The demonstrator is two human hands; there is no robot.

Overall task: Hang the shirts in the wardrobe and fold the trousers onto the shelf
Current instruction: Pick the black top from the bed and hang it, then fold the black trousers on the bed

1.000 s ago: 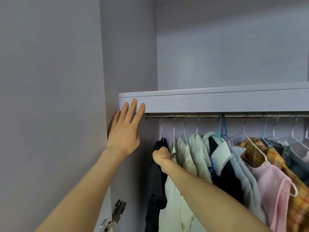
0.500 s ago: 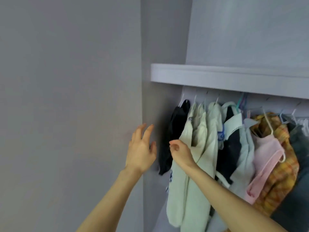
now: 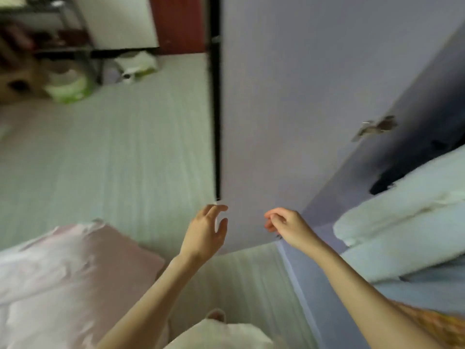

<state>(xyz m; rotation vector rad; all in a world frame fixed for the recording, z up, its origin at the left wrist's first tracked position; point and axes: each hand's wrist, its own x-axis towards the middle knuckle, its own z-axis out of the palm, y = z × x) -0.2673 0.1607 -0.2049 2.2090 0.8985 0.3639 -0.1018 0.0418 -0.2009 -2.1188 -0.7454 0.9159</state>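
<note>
Here both arms reach forward: left hand (image 3: 205,233) relaxed, right hand (image 3: 289,226) loosely curled, both empty.

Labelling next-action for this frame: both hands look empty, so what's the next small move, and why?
Probably reach the left hand down-left to the pink garment and pick it up. Both it and the right hand hold nothing, hanging in front of the open wardrobe door, and that garment lies unhung near the left forearm.

A home bedroom, apparently: open lilac wardrobe door (image 3: 289,109), hanging clothes (image 3: 407,212), pink bedding (image 3: 63,268), pale floor (image 3: 113,159).
</note>
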